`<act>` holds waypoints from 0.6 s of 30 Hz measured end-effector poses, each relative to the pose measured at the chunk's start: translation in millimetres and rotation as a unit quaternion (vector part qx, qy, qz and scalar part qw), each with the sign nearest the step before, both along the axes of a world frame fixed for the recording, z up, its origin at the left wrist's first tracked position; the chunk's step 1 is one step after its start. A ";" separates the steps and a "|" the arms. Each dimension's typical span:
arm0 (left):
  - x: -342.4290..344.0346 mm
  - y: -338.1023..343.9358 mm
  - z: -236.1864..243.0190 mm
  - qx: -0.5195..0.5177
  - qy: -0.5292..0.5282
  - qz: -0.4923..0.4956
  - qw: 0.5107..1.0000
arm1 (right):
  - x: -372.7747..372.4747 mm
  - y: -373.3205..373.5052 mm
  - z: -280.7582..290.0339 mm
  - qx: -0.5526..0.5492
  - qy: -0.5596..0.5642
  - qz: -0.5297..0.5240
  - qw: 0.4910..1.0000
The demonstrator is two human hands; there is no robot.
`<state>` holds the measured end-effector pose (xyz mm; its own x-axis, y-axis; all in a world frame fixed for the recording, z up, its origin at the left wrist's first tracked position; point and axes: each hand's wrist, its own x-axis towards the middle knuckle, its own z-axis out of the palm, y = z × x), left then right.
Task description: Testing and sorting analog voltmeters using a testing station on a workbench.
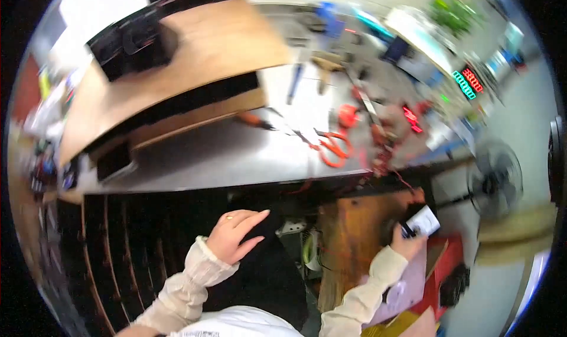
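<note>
My left hand (pixel 237 235) hovers in front of the workbench edge with nothing in it, its fingers stretched out and the thumb apart. Farther right, my right hand (pixel 407 244) is closed on a small flat white piece (pixel 425 220) with dark parts; blur hides its exact kind. A wooden box or board (pixel 348 242) stands just left of that hand. On the metal workbench (pixel 236 160), beyond my hands, lie scissors (pixel 335 150) with orange handles and a round orange object (pixel 347 116).
A wooden panel (pixel 230 36) carrying black units (pixel 133 44) covers the bench's left side. Lit digital displays (pixel 466 83) stand at the back right. A fan (pixel 495 173) is at the right, above stacked cardboard (pixel 514 233). A red bin (pixel 440 272) sits beside my right arm.
</note>
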<state>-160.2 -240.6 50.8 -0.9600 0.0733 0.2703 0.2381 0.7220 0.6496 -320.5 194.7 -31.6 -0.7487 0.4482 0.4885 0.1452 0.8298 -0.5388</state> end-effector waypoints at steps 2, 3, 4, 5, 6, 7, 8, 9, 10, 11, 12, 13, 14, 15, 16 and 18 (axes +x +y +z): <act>5.8 -2.2 -10.5 0.019 0.009 0.015 1.000 | 1.1 23.5 -7.5 0.040 0.046 0.007 0.998; 12.8 -7.5 -19.4 0.030 0.019 0.032 0.999 | 0.3 8.7 -7.0 0.020 -0.028 -0.094 0.995; 17.8 -10.0 -24.3 0.047 0.036 0.040 0.997 | -2.4 29.0 -21.2 0.043 0.004 -0.079 0.996; 23.7 -11.7 -21.0 0.058 0.041 0.057 0.996 | -6.3 24.5 -33.3 0.028 0.149 -0.019 0.988; 33.4 -17.6 -24.4 0.064 0.049 0.077 0.994 | 2.3 -21.0 -20.6 0.041 0.126 -0.032 0.991; 36.0 -18.7 -26.2 0.062 0.067 0.085 0.992 | 10.0 -33.8 -21.2 0.163 0.133 -0.085 0.974; 37.6 -19.1 -27.6 0.061 0.084 0.087 0.991 | 17.5 -53.0 -21.5 0.135 0.173 -0.037 0.975; 36.5 -16.9 -22.1 0.062 0.081 0.098 0.990 | 22.3 -79.7 -19.4 0.091 0.228 0.046 0.968; 35.5 -17.1 -13.6 0.071 0.113 0.131 0.982 | 37.6 -129.9 4.7 0.055 0.182 0.127 0.974; 30.4 -16.0 -6.8 0.083 0.150 0.150 0.974 | 52.4 -193.6 31.4 -0.198 0.168 0.220 0.940; 29.5 -17.4 -1.5 0.076 0.136 0.156 0.975 | 67.6 -224.2 38.0 -0.138 0.132 0.275 0.942; 27.3 -20.2 5.4 0.061 0.127 0.179 0.974 | 86.1 -266.1 69.2 -0.009 0.072 0.335 0.939; 20.3 -21.1 13.7 0.051 0.124 0.193 0.972 | 93.5 -290.9 70.7 -0.080 0.058 0.402 0.910; 15.1 -28.0 13.0 0.026 0.104 0.204 0.973 | 91.4 -313.9 85.5 -0.058 0.015 0.484 0.873; 7.5 -34.2 10.9 0.004 0.086 0.213 0.973 | 88.7 -331.0 91.9 -0.013 0.019 0.531 0.847; -6.0 -54.1 3.6 0.130 0.068 0.243 0.959 | 90.9 -361.0 95.0 0.057 -0.003 0.508 0.860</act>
<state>-166.2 -294.7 54.4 -0.8183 -0.4609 0.3434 0.0086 0.5875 0.8092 -229.6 -166.3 63.4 -0.7290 -0.4881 0.4799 -0.6820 0.5777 -0.4484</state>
